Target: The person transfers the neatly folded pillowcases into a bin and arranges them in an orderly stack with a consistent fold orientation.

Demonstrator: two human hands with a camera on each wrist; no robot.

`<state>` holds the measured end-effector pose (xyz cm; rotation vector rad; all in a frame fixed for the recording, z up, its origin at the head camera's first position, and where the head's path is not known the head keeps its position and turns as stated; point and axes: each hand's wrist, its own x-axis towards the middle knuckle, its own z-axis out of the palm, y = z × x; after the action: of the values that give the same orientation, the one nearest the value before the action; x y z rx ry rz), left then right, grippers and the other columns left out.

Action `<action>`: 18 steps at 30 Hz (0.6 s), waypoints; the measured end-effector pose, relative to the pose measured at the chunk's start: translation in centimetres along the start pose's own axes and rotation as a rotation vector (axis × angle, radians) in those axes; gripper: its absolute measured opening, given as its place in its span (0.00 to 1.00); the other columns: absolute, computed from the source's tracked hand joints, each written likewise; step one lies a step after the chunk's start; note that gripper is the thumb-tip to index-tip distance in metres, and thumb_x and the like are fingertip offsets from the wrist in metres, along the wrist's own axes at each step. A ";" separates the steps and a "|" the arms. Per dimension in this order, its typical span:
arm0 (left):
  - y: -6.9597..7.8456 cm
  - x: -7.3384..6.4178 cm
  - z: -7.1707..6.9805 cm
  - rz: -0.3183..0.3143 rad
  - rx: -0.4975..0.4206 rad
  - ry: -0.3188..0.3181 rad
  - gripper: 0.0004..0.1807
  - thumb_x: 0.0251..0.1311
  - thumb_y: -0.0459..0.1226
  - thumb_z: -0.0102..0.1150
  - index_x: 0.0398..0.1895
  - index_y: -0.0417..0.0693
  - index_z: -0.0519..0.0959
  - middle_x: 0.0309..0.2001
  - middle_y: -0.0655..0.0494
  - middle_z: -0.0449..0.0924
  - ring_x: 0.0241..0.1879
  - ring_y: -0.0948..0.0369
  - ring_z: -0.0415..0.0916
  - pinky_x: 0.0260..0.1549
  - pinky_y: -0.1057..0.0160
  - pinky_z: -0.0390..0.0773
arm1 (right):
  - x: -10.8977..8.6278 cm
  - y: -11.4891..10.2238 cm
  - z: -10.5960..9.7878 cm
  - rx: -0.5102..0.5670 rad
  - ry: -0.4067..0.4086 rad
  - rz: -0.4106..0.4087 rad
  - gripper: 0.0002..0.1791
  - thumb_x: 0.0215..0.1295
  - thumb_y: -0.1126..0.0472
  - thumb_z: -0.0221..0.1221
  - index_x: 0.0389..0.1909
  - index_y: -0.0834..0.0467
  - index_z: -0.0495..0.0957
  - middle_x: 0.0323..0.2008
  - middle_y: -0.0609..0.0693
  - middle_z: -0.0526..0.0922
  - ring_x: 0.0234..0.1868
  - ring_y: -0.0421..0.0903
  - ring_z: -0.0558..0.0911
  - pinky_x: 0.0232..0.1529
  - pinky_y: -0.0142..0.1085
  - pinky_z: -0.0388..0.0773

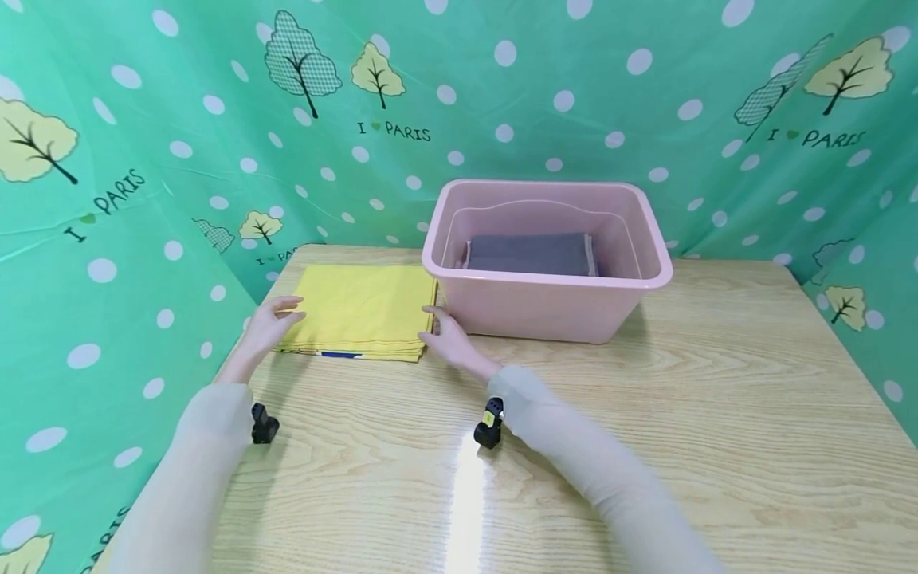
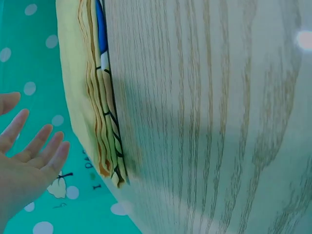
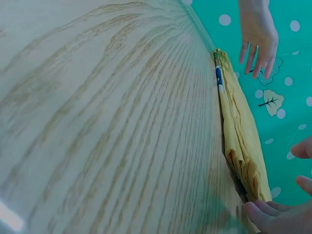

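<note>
A yellow folded cloth (image 1: pixel 362 307) lies flat at the back left of the table, its layered front edge facing me. Along the bottom of that edge a printed strip with blue shows, seen closer in the left wrist view. My left hand (image 1: pixel 271 325) hovers beside the cloth's left side, fingers spread and nothing in them; the left wrist view has this hand (image 2: pixel 34 168) apart from the layers. At the opposite side, my right hand (image 1: pixel 450 339) has its fingertips right at the cloth's right edge. In the right wrist view its fingers (image 3: pixel 263 209) meet the near corner of the layers.
A pink plastic bin (image 1: pixel 538 307) stands just right of the cloth, close behind my right hand. Inside lies a folded dark grey cloth (image 1: pixel 531 255). The wood-grain table (image 1: pixel 717 414) reaches to a green dotted curtain (image 1: pixel 502 96) at the back and sides.
</note>
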<state>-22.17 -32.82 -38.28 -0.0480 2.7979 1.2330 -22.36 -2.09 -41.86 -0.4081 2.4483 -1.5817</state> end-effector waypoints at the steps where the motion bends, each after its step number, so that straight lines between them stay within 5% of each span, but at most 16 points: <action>1: -0.1 0.1 0.0 -0.008 0.000 0.001 0.29 0.64 0.44 0.42 0.62 0.33 0.57 0.60 0.31 0.55 0.58 0.39 0.56 0.52 0.43 0.61 | 0.1 0.1 0.2 -0.005 0.003 -0.001 0.29 0.58 0.66 0.53 0.62 0.63 0.59 0.57 0.62 0.65 0.54 0.54 0.68 0.52 0.43 0.67; 8: -0.7 0.6 -0.2 -0.052 0.014 -0.013 0.32 0.63 0.47 0.41 0.64 0.35 0.54 0.62 0.30 0.50 0.60 0.38 0.49 0.54 0.42 0.57 | 0.7 0.6 0.8 -0.003 0.020 0.010 0.31 0.59 0.64 0.52 0.64 0.61 0.55 0.62 0.60 0.60 0.63 0.51 0.59 0.60 0.42 0.58; 18: -1.5 1.1 -0.3 -0.123 0.016 -0.015 0.33 0.64 0.46 0.40 0.66 0.38 0.49 0.65 0.32 0.41 0.63 0.37 0.39 0.56 0.40 0.49 | 1.2 0.9 1.3 0.021 0.035 0.051 0.33 0.59 0.64 0.52 0.65 0.59 0.53 0.63 0.59 0.58 0.61 0.53 0.62 0.57 0.42 0.62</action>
<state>-23.23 -34.05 -39.25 -0.2065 2.7453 1.1787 -23.19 -3.29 -43.20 -0.3144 2.4450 -1.6063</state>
